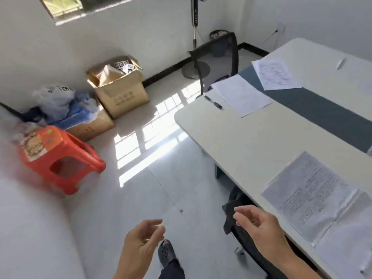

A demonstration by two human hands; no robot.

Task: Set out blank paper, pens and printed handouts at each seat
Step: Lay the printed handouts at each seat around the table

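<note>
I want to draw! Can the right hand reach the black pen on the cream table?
Probably not: the black pen lies far up the cream table, beyond the right hand; nothing blocks it.

Both forearms are bare as far as the picture shows them, and the left hand (141, 242) and the right hand (259, 224) are bare too. Between the arms one foot is seen in a dark grey shoe (166, 252) of the clog kind, rounded at the front, with rows of small round holes over the toe part and a pale worn spot at its tip. The leg wears a dark trouser leg (171, 271), close to navy or black.
</note>
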